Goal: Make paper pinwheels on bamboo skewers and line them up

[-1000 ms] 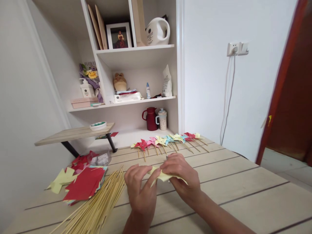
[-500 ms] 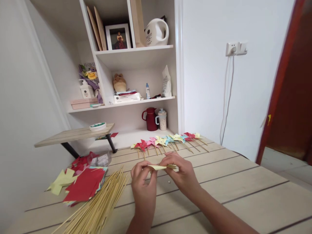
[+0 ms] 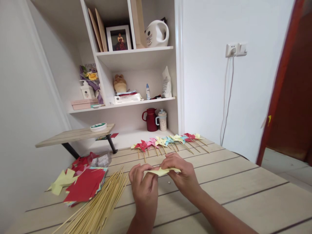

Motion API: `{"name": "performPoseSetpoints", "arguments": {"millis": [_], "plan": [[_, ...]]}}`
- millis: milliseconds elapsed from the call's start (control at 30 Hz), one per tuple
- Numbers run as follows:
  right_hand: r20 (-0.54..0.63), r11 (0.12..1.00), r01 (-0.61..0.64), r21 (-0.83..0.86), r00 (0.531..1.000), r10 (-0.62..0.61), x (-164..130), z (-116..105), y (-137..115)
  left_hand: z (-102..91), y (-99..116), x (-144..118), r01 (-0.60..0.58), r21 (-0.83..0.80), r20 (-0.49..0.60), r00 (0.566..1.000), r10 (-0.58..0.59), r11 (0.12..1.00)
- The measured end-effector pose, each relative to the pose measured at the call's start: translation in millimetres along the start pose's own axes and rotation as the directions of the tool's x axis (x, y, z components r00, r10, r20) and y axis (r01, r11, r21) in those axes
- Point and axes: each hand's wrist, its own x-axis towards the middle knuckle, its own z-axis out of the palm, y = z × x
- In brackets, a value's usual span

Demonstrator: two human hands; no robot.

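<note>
both hands, left hand point(image 3: 143, 187) and right hand point(image 3: 181, 174), pinch the yellow paper point(image 3: 162, 171); pulling apart could tear its folds.

Both hands point(image 3: 165, 178) together, fingertips pinched

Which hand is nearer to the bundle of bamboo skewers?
Left. The left hand sits just right of the bamboo skewers; the right hand is farther right, beyond the yellow paper both pinch.

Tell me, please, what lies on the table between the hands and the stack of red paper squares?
In the head view, a pile of bamboo skewers lies between the hands and the red paper squares.
</note>
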Motion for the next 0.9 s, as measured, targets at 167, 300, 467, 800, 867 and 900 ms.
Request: {"name": "performPoseSetpoints", "arguments": {"millis": [167, 300, 467, 800, 867, 900], "plan": [[0.006, 0.993, -0.117, -0.003, 0.993, 0.117, -6.3, 5.5, 8.4, 3.1, -5.7, -2.4, 0.012, 0.013, 0.028, 1.0, -0.013, 1.0], [0.009, 0.996, -0.087, 0.032, 0.996, 0.087, -7.9, 9.2, 12.1, 1.5, -5.5, -2.0, 0.018, 0.021, 0.015, 1.0, -0.019, 1.0], [0.011, 0.995, -0.096, 0.038, 0.995, 0.095, -6.9, 7.7, 8.9, 2.3, -4.5, -3.3, 0.026, 0.008, 0.004, 1.0, -0.026, 1.0], [0.196, 0.567, -0.759, 0.319, 0.638, 0.744, -3.7, 9.8, 14.1, 7.4, -21.1, -5.0, 0.372, -0.112, 0.19, 0.918, -0.347, 0.922], [0.219, 0.437, -0.78, 0.448, 0.57, 0.792, -2.1, 9.3, 17.1, 1.2, -24.6, -0.2, 0.496, -0.152, 0.248, 0.856, -0.453, 0.855], [0.21, 0.406, -0.773, 0.487, 0.555, 0.805, -1.4, 8.3, 18.4, -2.0, -26.3, 2.1, 0.559, -0.174, 0.264, 0.82, -0.508, 0.811]]}}
